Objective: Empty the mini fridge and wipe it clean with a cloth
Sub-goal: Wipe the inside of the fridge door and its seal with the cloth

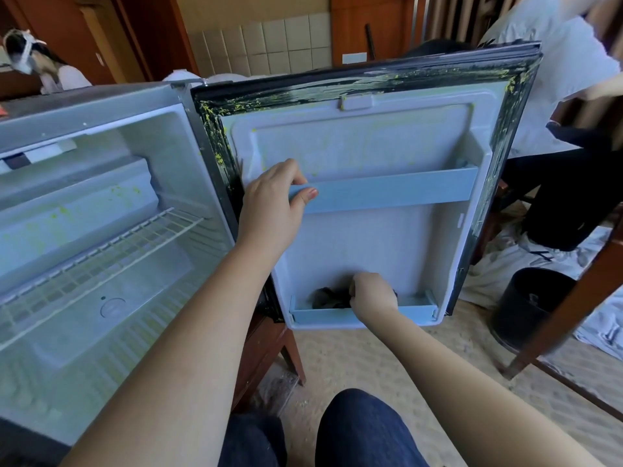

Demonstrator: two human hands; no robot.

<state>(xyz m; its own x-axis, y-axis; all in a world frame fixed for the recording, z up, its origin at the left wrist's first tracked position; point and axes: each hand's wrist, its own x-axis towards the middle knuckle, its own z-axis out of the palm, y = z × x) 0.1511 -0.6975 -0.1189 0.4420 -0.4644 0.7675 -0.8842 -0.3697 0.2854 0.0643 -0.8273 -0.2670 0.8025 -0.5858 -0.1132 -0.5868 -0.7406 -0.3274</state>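
**While we steady the door, we wipe its lowest shelf**

As the mini fridge (188, 153) stands open on the left with nothing stored in it, the emptying looks done and we judge the wiping to be under way. Its door (364, 251) is swung out to the right and faces us. Inside the cabinet a wire shelf (101, 257) spans the middle. Across the door runs the upper rail (387, 190), and at the foot sits the lower door shelf (414, 313).

Our left hand (273, 203) grips the near-left end of the upper rail, fingers curled over the top and thumb pressed on the front. Our right hand (371, 296) reaches into the lower door shelf and is clenched round the dark cloth (328, 296), which lies bunched in that compartment.

Yellow-green specks (215, 129) dot the black gasket (502, 136) and the cabinet's back wall.

Risks, as we judge them:
- The rail may spring from its mounts if we lean on it while scrubbing.
- The door may swing if our left hand lets go.
- A soiled cloth may smear residue rather than lift it.
- The gasket folds may be skipped.

We can read no brand, label or writing. A pale strip at the cabinet's top left shows no legible text.
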